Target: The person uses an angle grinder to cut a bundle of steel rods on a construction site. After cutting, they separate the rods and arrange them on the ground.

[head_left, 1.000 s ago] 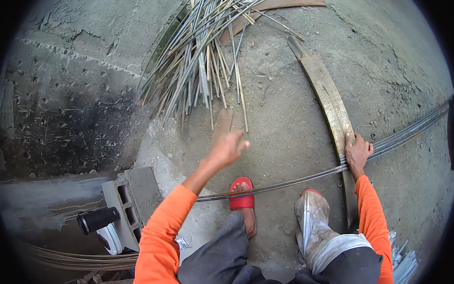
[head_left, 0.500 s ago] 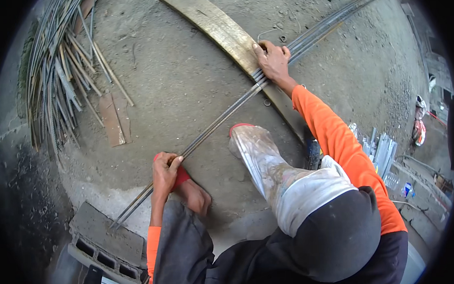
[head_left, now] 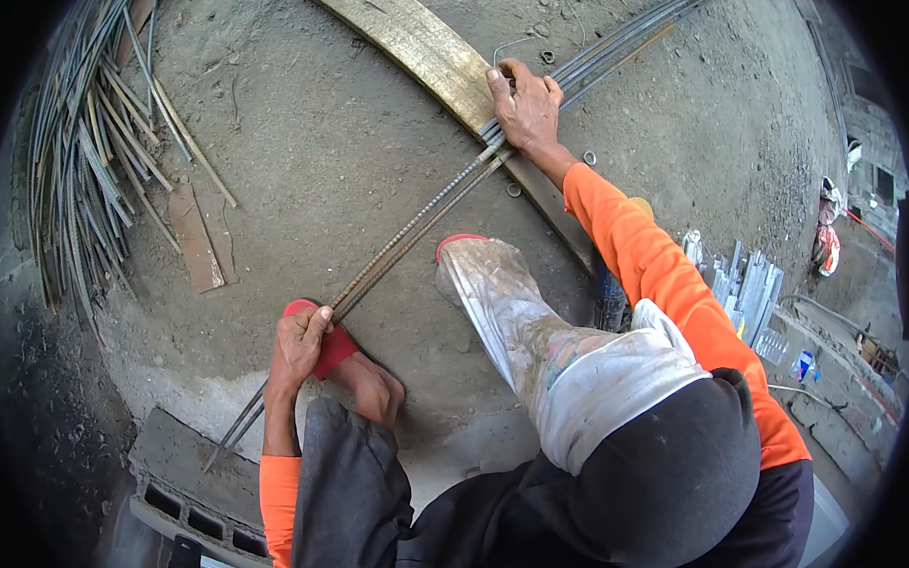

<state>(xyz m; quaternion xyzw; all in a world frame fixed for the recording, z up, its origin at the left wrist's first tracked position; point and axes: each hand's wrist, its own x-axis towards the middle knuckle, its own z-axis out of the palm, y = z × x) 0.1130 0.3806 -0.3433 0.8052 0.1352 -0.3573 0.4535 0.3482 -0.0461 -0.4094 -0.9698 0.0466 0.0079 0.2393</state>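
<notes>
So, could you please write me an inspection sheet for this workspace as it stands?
Surface: rough, dusty concrete floor.
Job's things: a few long ribbed steel bars lie together across a wooden plank.
Clutter: pile of thin rods at left; flat brown scrap; hollow concrete block; metal offcuts at right.
Grippers: left hand grips the bars near a red sandal; right hand presses them on the plank.
Cables: nothing seen.
Surroundings: open ground with debris at right.
</notes>
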